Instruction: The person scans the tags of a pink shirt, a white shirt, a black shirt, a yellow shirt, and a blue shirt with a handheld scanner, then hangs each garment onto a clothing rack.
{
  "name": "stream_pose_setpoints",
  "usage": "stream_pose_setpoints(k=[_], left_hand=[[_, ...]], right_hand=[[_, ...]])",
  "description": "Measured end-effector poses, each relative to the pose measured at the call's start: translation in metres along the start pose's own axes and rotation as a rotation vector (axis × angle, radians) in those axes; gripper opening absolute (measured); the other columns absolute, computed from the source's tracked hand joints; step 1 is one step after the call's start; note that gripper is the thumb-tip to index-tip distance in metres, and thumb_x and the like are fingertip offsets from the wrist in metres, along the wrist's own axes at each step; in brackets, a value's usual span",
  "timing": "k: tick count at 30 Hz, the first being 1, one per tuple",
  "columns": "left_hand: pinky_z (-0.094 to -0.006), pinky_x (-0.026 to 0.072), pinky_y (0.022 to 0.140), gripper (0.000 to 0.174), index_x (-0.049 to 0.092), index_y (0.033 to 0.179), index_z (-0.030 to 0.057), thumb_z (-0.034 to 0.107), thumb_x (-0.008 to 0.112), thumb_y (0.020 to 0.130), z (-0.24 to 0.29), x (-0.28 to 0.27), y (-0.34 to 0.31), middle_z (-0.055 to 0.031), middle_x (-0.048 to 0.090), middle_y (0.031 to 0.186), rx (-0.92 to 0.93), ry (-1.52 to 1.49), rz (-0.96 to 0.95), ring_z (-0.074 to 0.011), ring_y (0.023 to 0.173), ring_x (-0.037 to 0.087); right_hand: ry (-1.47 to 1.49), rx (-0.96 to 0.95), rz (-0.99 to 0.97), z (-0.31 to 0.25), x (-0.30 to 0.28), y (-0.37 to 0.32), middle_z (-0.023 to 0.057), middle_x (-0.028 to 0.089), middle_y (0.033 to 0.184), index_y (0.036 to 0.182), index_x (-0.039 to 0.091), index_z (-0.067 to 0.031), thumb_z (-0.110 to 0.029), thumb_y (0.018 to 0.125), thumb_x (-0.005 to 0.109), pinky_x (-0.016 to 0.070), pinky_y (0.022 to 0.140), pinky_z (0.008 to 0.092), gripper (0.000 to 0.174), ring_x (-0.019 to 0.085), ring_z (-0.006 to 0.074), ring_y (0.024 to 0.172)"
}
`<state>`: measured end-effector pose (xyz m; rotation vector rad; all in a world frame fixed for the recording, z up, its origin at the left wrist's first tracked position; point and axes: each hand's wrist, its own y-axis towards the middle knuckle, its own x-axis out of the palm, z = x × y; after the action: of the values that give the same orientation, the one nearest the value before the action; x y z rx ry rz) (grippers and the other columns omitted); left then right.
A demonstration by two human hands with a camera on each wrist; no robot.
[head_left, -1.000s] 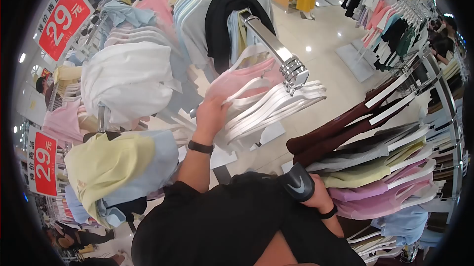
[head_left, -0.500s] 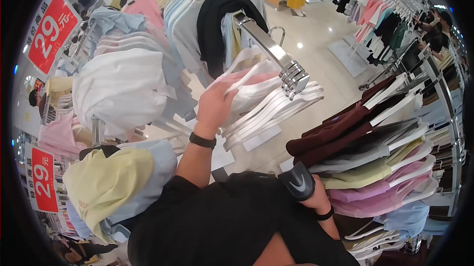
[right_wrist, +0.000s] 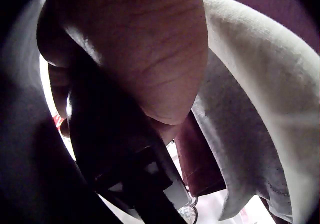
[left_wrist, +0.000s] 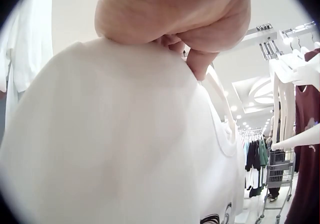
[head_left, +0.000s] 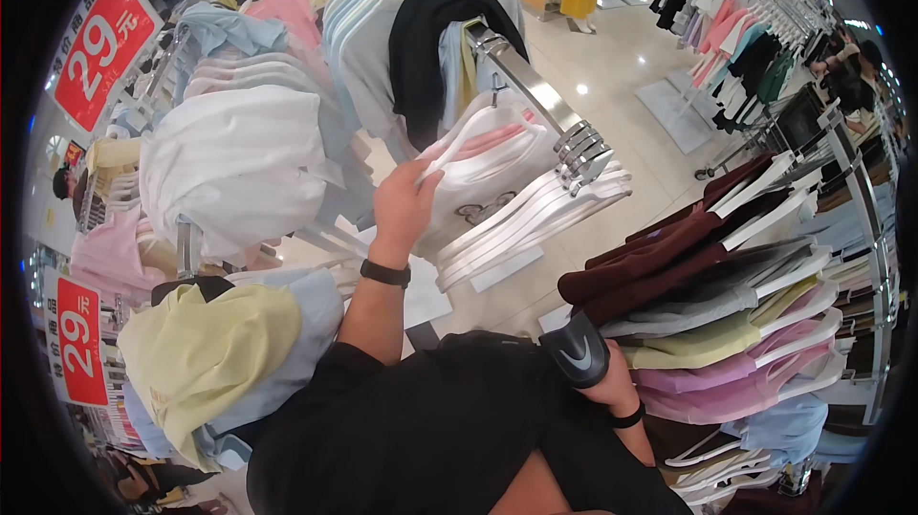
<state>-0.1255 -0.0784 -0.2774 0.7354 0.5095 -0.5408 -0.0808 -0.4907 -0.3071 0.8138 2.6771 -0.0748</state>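
The left hand pinches the near shoulder of a white shirt on a white hanger that hangs from the chrome rail. In the left wrist view, the fingers of the left hand grip the top edge of the white cloth; a dark print shows low on its front. Down by the body, the right hand is curled round a black object with a grey logo. That dark object also lies under the right hand in the right wrist view.
Bare white hangers fill the rail's near end. On the right, a rack holds maroon, grey, yellow-green and pink garments. A white garment and a yellow one lie over racks at left, beside red price signs.
The pink garment was in front at the left hand; now the white shirt with its print shows there, spread toward the bare hangers. The left hand has shifted slightly left. The right hand keeps its hold.
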Motion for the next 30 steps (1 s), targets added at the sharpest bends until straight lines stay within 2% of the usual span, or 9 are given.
stream_pose_setpoints(k=[2,5,8,14,17,20,23,29,30], left_hand=[[-0.0410,0.0537,0.074,0.031,0.073,0.107,-0.0006,0.025,0.077,0.091,-0.009,0.005,0.002,-0.0212,0.073,0.094,0.054,-0.008,0.041,-0.0378,0.081,0.069],[-0.0419,0.0541,0.080,0.038,0.072,0.115,-0.0001,0.028,0.079,0.090,-0.003,-0.004,0.009,-0.0214,0.074,0.103,-0.087,0.075,-0.162,-0.0369,0.088,0.070],[-0.0452,0.0540,0.092,0.042,0.069,0.121,0.0019,0.030,0.076,0.090,0.016,-0.025,0.032,-0.0188,0.074,0.109,0.057,0.149,-0.057,-0.0392,0.104,0.069],[-0.0460,0.0504,0.100,0.057,0.065,0.129,0.0013,0.041,0.077,0.089,0.036,-0.025,0.123,-0.0185,0.070,0.119,0.158,0.043,0.178,-0.0365,0.115,0.065],[-0.0442,0.0495,0.102,0.052,0.068,0.125,0.0033,0.040,0.076,0.089,0.037,-0.008,0.159,-0.0196,0.068,0.124,0.114,0.124,0.276,-0.0367,0.118,0.063],[-0.0408,0.0541,0.092,0.048,0.069,0.125,0.0042,0.037,0.077,0.090,0.023,-0.010,0.181,-0.0180,0.072,0.116,0.177,0.212,0.160,-0.0337,0.102,0.069],[-0.0461,0.0531,0.092,0.034,0.071,0.118,0.0069,0.031,0.070,0.094,0.020,-0.017,0.187,-0.0193,0.073,0.109,0.085,0.180,0.144,-0.0395,0.105,0.069],[-0.0473,0.0536,0.087,0.023,0.069,0.110,0.0072,0.026,0.061,0.099,0.043,-0.025,0.207,-0.0187,0.075,0.106,0.011,0.035,0.395,-0.0404,0.102,0.070],[-0.0474,0.0529,0.089,0.028,0.068,0.115,0.0045,0.026,0.060,0.099,0.048,-0.029,0.213,-0.0220,0.074,0.107,0.017,0.007,0.401,-0.0417,0.103,0.069]], right_hand=[[-0.062,-0.038,0.025,-0.001,0.000,0.002,0.0198,0.072,0.107,0.113,0.068,0.0009,-0.021,0.068,0.083,0.0537,0.090,0.0416,0.052,0.070,0.0406,0.101],[0.028,0.013,-0.015,-0.008,-0.001,0.008,0.0193,0.073,0.104,0.112,0.068,0.0009,-0.020,0.069,0.083,0.0539,0.088,0.0402,0.050,0.071,0.0398,0.098],[0.051,-0.006,-0.009,-0.004,-0.001,0.007,0.0189,0.073,0.102,0.111,0.068,0.0012,-0.018,0.070,0.082,0.0540,0.087,0.0392,0.048,0.071,0.0394,0.096],[0.035,0.010,-0.012,-0.009,0.000,0.011,0.0196,0.072,0.104,0.111,0.067,0.0015,-0.017,0.071,0.082,0.0540,0.087,0.0405,0.047,0.070,0.0402,0.098],[-0.014,-0.018,-0.021,-0.005,-0.003,0.009,0.0197,0.072,0.106,0.111,0.067,0.0010,-0.018,0.070,0.082,0.0539,0.087,0.0411,0.048,0.070,0.0410,0.098],[0.011,-0.011,-0.052,0.001,-0.008,0.006,0.0194,0.072,0.104,0.111,0.068,0.0003,-0.019,0.068,0.082,0.0537,0.087,0.0416,0.049,0.069,0.0415,0.097],[0.015,0.032,-0.007,0.005,-0.008,-0.002,0.0191,0.073,0.102,0.110,0.069,-0.0002,-0.021,0.068,0.083,0.0537,0.086,0.0418,0.049,0.069,0.0412,0.096],[-0.071,-0.018,0.017,0.008,-0.012,-0.007,0.0187,0.073,0.102,0.111,0.069,-0.0007,-0.021,0.068,0.084,0.0537,0.087,0.0420,0.051,0.070,0.0403,0.097],[-0.049,-0.015,0.014,0.007,-0.014,-0.007,0.0187,0.073,0.103,0.112,0.069,-0.0006,-0.021,0.068,0.084,0.0537,0.087,0.0420,0.051,0.070,0.0403,0.097]])
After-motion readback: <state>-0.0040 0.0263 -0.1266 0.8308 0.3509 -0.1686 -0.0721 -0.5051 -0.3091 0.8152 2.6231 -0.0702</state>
